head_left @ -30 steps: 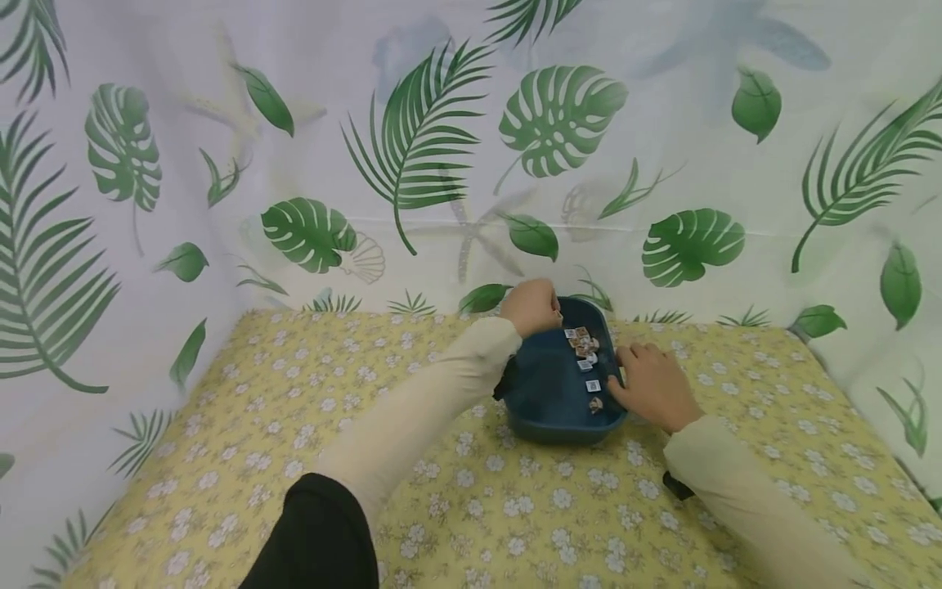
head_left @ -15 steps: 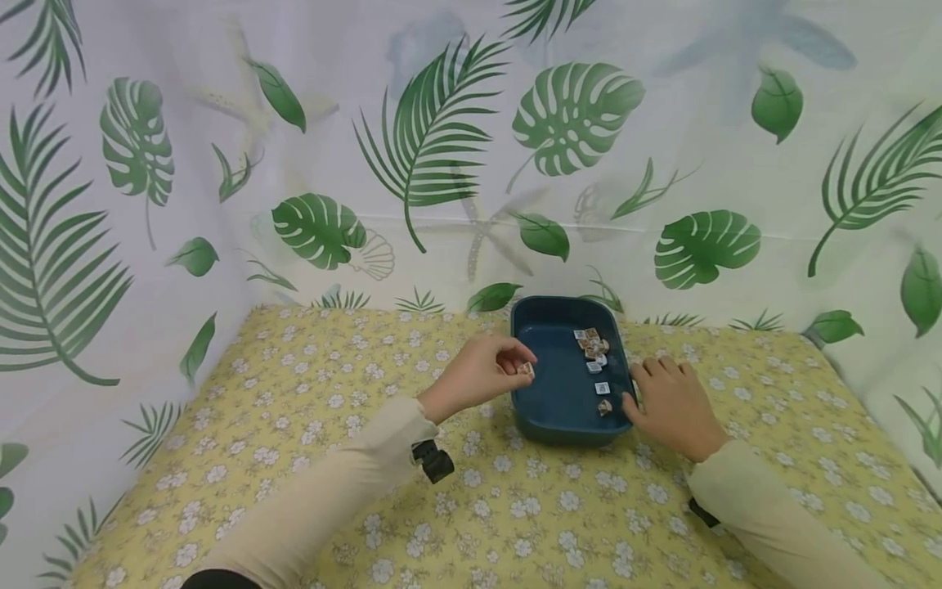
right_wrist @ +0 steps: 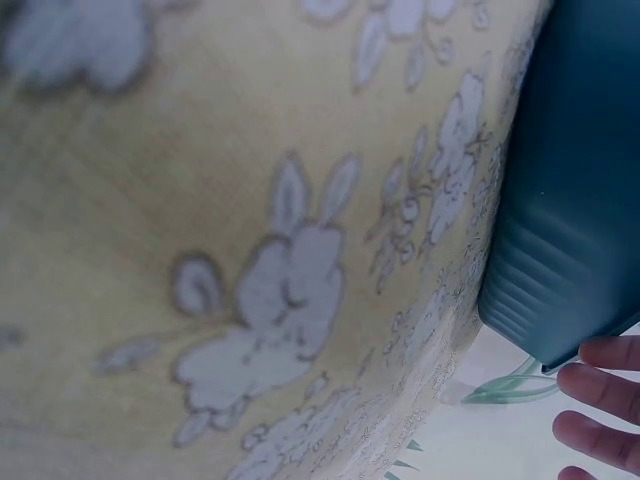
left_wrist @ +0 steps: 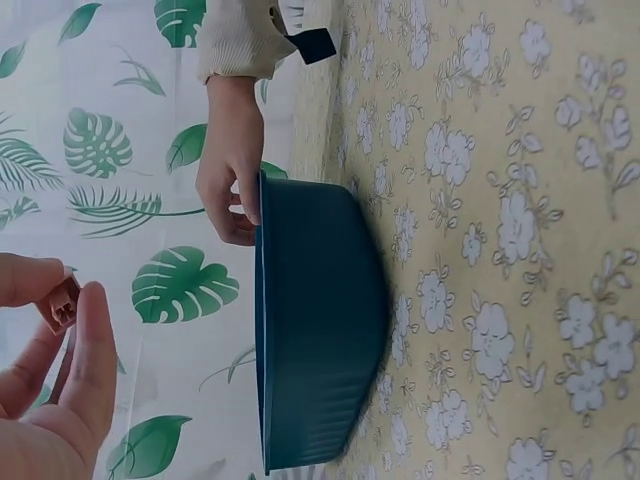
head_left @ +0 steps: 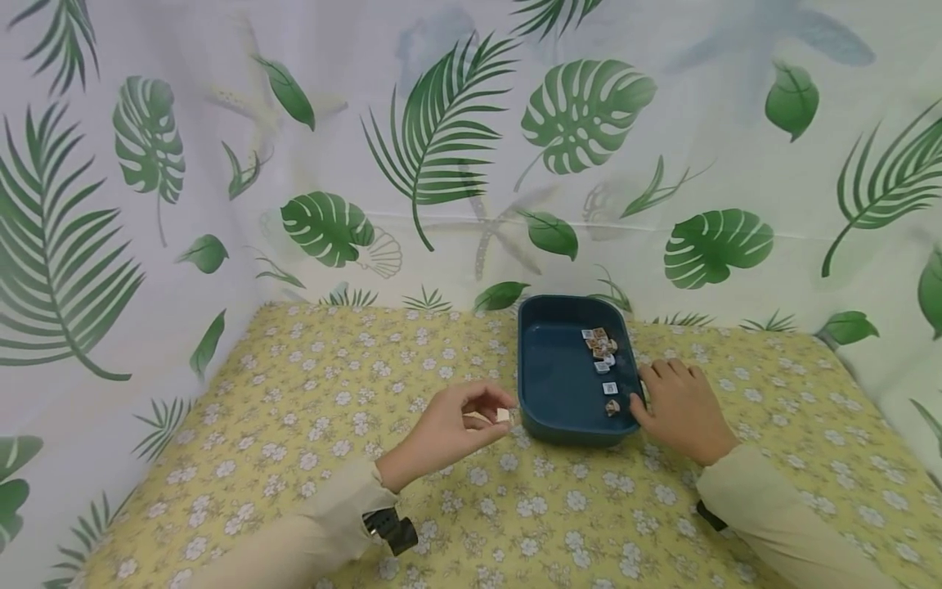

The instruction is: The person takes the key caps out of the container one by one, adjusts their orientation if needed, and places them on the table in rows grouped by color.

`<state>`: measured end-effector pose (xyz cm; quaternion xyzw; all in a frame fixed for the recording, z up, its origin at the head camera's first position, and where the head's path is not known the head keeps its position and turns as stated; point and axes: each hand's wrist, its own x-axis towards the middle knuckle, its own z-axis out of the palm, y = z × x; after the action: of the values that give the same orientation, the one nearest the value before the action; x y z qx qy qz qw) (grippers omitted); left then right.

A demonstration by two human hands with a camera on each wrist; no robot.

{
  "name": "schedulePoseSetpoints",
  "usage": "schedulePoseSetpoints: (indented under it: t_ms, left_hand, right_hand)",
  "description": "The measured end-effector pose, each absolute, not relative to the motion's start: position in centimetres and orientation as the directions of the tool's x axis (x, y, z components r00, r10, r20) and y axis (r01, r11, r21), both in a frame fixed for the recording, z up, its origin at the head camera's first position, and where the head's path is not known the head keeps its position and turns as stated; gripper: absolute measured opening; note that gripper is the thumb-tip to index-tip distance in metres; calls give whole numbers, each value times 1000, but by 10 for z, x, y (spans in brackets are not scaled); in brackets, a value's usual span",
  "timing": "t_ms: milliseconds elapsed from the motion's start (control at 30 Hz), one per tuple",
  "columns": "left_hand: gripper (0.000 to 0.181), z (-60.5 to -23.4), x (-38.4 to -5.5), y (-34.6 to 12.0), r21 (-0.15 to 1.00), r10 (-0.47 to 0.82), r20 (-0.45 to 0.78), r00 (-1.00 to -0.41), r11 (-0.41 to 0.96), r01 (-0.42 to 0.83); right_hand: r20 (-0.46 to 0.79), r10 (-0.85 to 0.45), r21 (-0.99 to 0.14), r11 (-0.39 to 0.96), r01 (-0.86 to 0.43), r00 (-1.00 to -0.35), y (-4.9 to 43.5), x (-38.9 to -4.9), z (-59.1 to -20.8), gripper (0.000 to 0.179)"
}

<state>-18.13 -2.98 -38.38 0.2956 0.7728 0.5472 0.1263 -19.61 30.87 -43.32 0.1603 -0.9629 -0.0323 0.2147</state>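
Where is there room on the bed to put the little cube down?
Left of the tray, the flowered cloth lies bare up to the curtain. So does the strip in front. The tray's right side is crowded with pieces and the right hand.

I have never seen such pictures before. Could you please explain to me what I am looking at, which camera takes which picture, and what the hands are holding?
There is no machine here: a person works with two bare hands, wearing three cameras. The wide picture comes from a camera on the head, looking down at a table under a yellow flowered cloth, with a leaf-printed curtain behind. The other two come from cameras on the wrists, so they look sideways and very close.

On the cloth stands a dark blue tray with several small pieces lying along its right side. The left hand pinches one small piece between thumb and fingers, just left of the tray. The right hand rests against the tray's right edge.
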Motion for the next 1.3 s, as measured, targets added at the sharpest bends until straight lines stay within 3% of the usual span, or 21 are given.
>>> schedulePoseSetpoints:
  t_ms: [300, 467, 567, 800, 1033, 1300]
  left_hand:
    - [27, -381, -169, -42, 972, 617, 139, -775, 65, 226]
    - [27, -383, -170, -47, 978, 595, 129, -793, 55, 201]
    - [28, -386, -172, -50, 974, 584, 131, -801, 76, 214]
    - [24, -399, -184, -60, 891, 548, 187, -816, 255, 375]
    - [22, -412, -195, -68, 898, 472, 109, -875, 331, 291]
    - [27, -420, -202, -76, 925, 454, 56, -889, 312, 218]
  right_hand:
    - [396, -322, 128, 947, -295, -860, 312, -197, -435, 37]
    - [400, -317, 113, 948, -297, -860, 311, -196, -434, 37]
    - [404, -316, 108, 948, -299, -858, 311, -196, -433, 38]
    - [401, -316, 95, 948, -305, -860, 309, -196, -432, 38]
    - [408, -318, 96, 947, -306, -856, 308, -197, -433, 37]
    - [384, -309, 97, 951, -295, -870, 307, -197, -432, 37]
